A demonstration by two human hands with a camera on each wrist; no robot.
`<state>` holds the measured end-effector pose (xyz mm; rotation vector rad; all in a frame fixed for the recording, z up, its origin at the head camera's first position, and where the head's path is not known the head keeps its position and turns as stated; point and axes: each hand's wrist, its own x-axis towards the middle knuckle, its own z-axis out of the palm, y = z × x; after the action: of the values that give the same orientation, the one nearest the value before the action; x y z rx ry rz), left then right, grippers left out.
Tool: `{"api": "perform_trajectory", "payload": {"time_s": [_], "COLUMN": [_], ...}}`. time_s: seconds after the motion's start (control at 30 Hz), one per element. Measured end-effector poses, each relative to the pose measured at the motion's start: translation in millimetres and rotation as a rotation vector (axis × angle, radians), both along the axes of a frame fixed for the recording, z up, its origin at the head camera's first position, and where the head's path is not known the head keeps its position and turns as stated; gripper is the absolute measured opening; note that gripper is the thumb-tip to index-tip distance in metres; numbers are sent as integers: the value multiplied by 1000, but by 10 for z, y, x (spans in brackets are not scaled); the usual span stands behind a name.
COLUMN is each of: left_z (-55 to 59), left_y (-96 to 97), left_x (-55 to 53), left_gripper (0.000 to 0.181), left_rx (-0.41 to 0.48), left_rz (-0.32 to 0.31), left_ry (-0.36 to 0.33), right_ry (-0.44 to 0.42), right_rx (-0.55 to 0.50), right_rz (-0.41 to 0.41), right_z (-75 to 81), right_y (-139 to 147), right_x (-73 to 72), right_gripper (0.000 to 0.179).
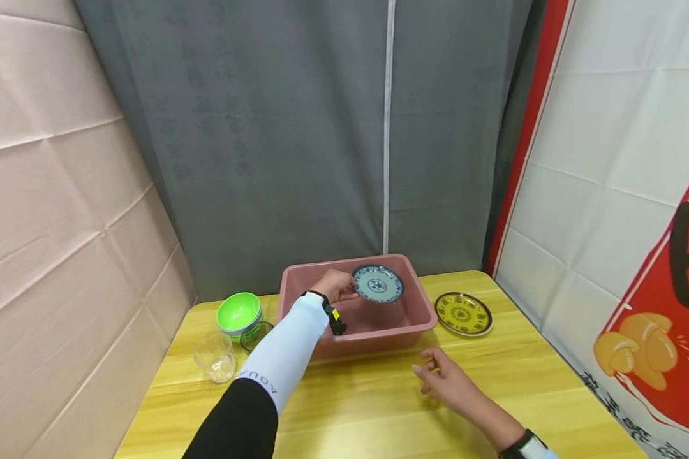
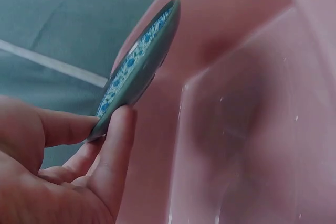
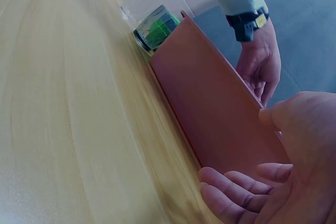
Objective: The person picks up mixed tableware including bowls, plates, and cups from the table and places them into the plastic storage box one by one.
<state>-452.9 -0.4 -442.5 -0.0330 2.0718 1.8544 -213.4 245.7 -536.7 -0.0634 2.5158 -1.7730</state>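
My left hand (image 1: 337, 285) pinches the left edge of a blue-and-white patterned plate (image 1: 377, 284) between thumb and fingers. The plate is held over the pink plastic basin (image 1: 373, 338); in the left wrist view the plate (image 2: 137, 61) is tilted, seen nearly edge-on, with the basin's inner wall (image 2: 236, 24) behind it. My right hand (image 1: 442, 379) hangs over the table in front of the basin's right corner, its fingers loosely bent and holding nothing. The right wrist view shows that hand (image 3: 283, 171) beside the basin's outer side (image 3: 205, 93).
Right of the basin lies a yellow plate (image 1: 464, 313) with a dark patterned rim. At the left stand stacked bowls with a green one (image 1: 238, 311) on top, a clear glass (image 1: 215, 358) and a dark glass (image 1: 256, 336). A grey curtain (image 1: 287, 140) hangs behind the wooden table (image 1: 344, 408).
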Motion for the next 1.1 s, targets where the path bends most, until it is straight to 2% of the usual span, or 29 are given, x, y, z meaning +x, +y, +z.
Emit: {"api": "perform_trajectory", "payload": {"time_s": [0.13,0.3,0.47,0.6,0.83,1.1], "left_z": [-49,-166,-307,-403,-345,-446], "left_y": [62,98,91,74,27,33], "left_x": [-104,-257,-402,-484,-416,-462], "left_gripper": [31,27,32,33,21,29], "left_rx": [-37,-97,-122,-157,-272,-319], "left_rz": [18,40,60,61,-22,-59], "left_ry": [-26,-66,-154,-191,-213,-229], "right_ry": [5,7,10,1,-1,-11], "right_rx": [4,4,16,21,7,-4], "right_rz": [2,0,-6,-6,11,24], "right_z": [-2,2,15,33,70,75], "right_y": [21,60,106,143,179,229], "right_x": [33,76,108,116,96,129], "right_gripper": [49,45,47,48,51,52]}}
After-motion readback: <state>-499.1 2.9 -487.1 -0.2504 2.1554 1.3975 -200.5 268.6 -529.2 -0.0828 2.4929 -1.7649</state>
